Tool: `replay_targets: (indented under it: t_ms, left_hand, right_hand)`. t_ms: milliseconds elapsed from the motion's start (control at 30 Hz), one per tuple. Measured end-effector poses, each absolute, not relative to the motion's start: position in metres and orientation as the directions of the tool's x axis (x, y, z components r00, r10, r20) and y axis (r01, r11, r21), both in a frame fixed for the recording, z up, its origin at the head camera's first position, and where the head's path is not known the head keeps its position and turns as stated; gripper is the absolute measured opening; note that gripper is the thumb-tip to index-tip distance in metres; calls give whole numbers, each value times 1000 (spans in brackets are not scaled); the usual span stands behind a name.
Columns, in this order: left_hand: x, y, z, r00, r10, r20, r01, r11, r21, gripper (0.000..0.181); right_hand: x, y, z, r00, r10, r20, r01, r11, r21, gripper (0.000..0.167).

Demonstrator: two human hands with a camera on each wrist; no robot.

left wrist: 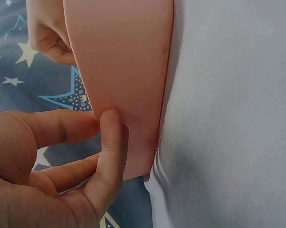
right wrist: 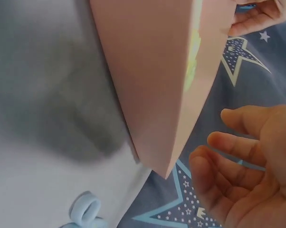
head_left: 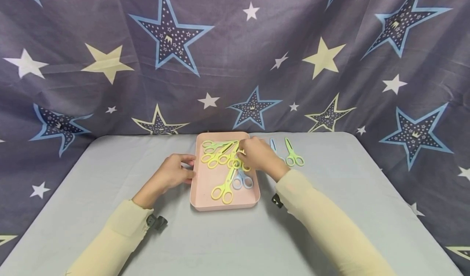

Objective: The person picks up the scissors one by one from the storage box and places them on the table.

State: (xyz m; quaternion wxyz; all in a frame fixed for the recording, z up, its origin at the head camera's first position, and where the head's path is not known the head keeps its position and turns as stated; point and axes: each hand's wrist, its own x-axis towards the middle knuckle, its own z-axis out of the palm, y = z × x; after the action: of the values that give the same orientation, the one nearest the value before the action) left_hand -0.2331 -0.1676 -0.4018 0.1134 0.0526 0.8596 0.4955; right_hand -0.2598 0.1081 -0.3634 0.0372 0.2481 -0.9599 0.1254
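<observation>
A pink tray (head_left: 205, 190) holds several toy scissors: green ones (head_left: 214, 145), yellow ones (head_left: 227, 186) and a blue pair (head_left: 242, 181). Fingers of my left hand (head_left: 170, 173) touch the tray's left wall; the left wrist view shows the same hand (left wrist: 62, 166) with fingertips against the wall (left wrist: 128, 71) and at its rim. Over the tray's upper right part is my right hand (head_left: 258, 153), covering some scissors. In the right wrist view this hand (right wrist: 257, 166) has loosely bent fingers, with nothing visible between them.
Right of the tray, a green pair of scissors (head_left: 292, 153) and a blue pair (head_left: 273, 145), partly hidden by my right hand, lie on the grey-white table (head_left: 349, 186). A dark cloth with stars (head_left: 220, 63) hangs behind the table.
</observation>
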Motion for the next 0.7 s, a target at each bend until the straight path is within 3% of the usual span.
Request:
replay_targets:
  t_ms: [267,633,700]
  left_hand:
    - [-233,-169,-402,-971,199,-136,-21,495,869,59]
    - [-234,-169,-404,-970,203,-134,-16,498,867,59]
    - [-235,-169,-404,-970,202,-134,-16,499,867,59]
  right_hand:
    - [-262,93,-368,-886,-464,13,-455,863,-220,35]
    - [-256,80,-376,-862,-498,-96,-482,863,-149,5]
    - [-254,78,-376,-867,-485,-116,-468,871,-148,9]
